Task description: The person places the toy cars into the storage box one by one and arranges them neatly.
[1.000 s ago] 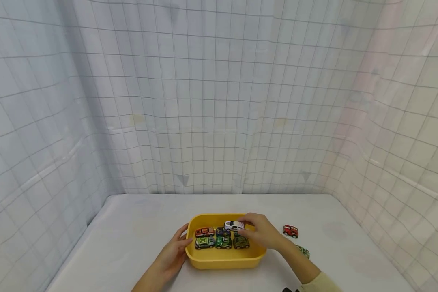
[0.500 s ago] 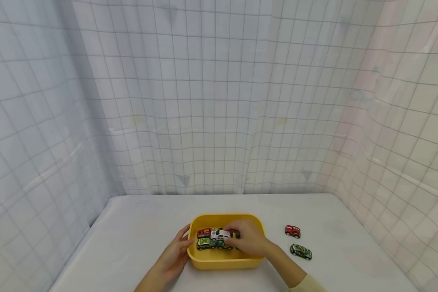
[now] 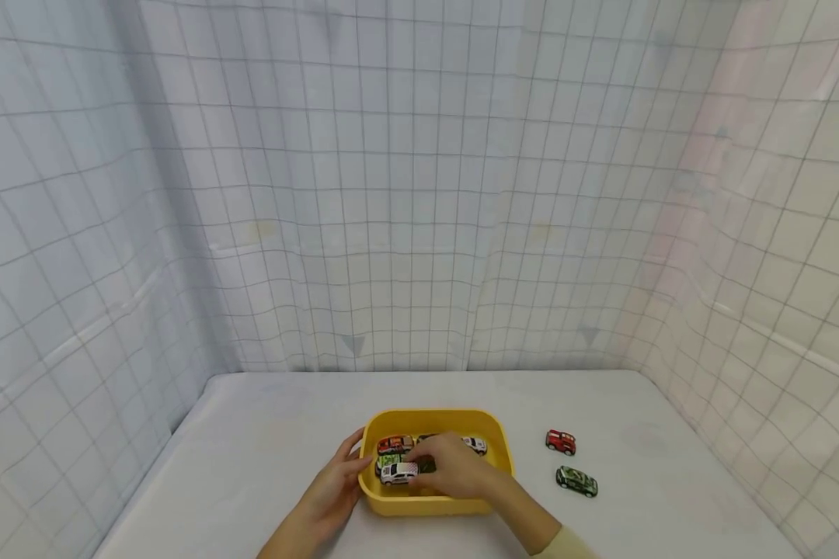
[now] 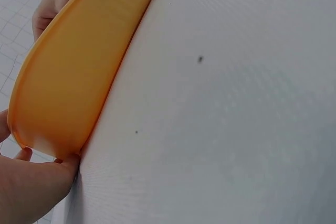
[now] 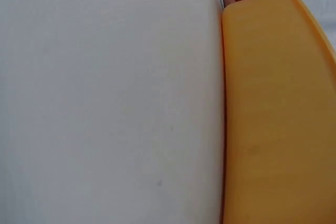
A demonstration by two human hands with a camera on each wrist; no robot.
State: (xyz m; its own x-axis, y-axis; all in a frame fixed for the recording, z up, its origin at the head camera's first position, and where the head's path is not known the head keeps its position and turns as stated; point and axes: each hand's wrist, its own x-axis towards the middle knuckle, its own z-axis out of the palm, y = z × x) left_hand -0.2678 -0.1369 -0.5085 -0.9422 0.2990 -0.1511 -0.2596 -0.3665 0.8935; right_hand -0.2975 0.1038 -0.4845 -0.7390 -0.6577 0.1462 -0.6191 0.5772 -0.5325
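Note:
A yellow plastic tub (image 3: pixel 429 506) stands on the white table with several toy cars inside. My left hand (image 3: pixel 332 485) grips its left end, thumb over the rim and fingers along the outer wall; the left wrist view shows that hand (image 4: pixel 34 184) at the tub's end. Inside the tub, my right hand (image 3: pixel 454 467) pinches a white toy car (image 3: pixel 398 473) by its right end, low over a green toy car (image 3: pixel 388 460) that it partly covers. Behind these lies an orange-red toy car (image 3: pixel 395 445). Another white toy car (image 3: pixel 475 445) shows beyond my right hand, which hides other cars.
Right of the tub, a red toy car (image 3: pixel 561 442) and a green camouflage toy car (image 3: pixel 577 481) rest on the white table (image 3: pixel 273 435). A white gridded curtain (image 3: pixel 405 233) encloses the back and both sides.
My right hand has carried the white toy car leftward and toward the front of the tub. The left hand keeps its grip on the tub.

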